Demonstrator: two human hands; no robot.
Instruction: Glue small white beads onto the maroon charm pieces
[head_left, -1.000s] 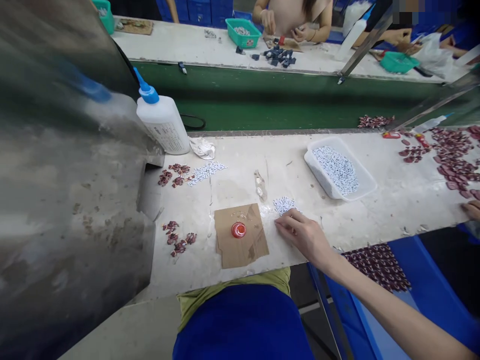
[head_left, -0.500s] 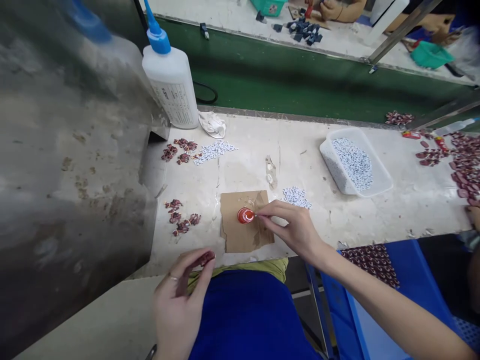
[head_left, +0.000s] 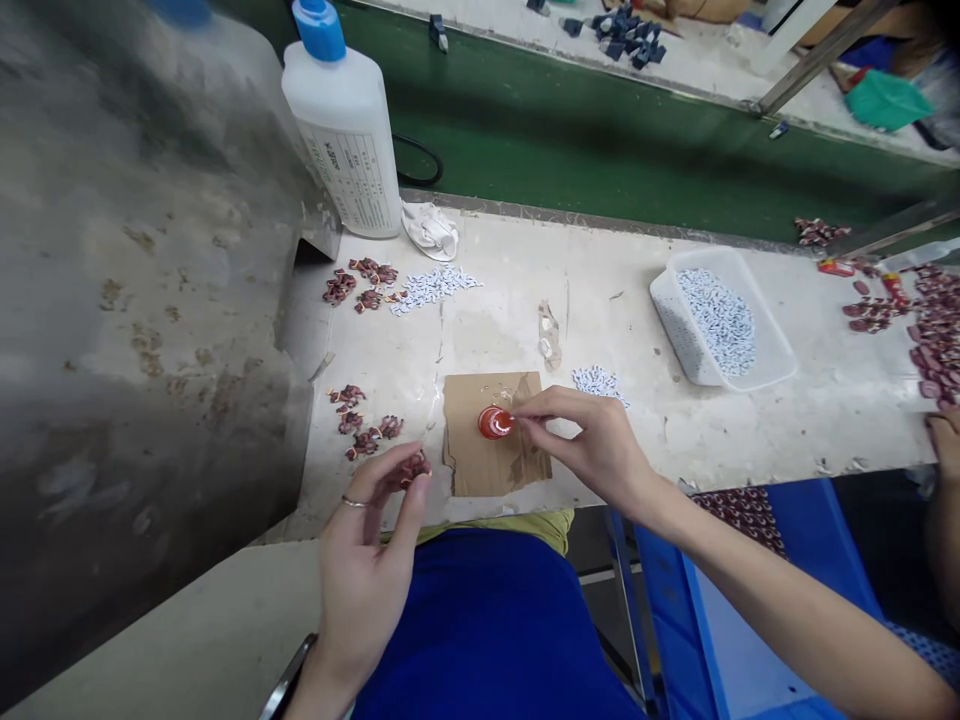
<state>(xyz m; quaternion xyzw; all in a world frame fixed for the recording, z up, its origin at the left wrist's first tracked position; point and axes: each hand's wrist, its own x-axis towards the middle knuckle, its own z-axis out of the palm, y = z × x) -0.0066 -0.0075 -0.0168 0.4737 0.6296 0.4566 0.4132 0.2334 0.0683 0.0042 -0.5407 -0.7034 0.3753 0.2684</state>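
Observation:
Between the thumb and fingers of my left hand (head_left: 375, 540) is a small dark-red piece (head_left: 415, 467), held above the table's front edge. My right hand (head_left: 589, 435) is pinched closed beside a small round pot of red-orange liquid (head_left: 495, 422), its fingertips at the right rim. Whatever tiny thing sits in that pinch is too small to name. Under the pot lies a torn piece of cardboard (head_left: 469, 472). A little pile of small white-and-blue pieces (head_left: 598, 382) lies just beyond my right hand. Clusters of dark-red pieces (head_left: 365, 443) rest left of the cardboard.
A white bottle with a blue cap (head_left: 349, 150) stands at the back left, by a metal panel (head_left: 150, 300). Rightward sits a clear tub (head_left: 772, 362) of white-and-blue pieces. Blue crates (head_left: 675, 600) are below the table. Another person's hand (head_left: 946, 440) shows at the right edge.
My left hand has risen with its dark-red piece, which now shows more plainly over the table edge. My right hand stays at the pot's rim. The camera view has shifted slightly.

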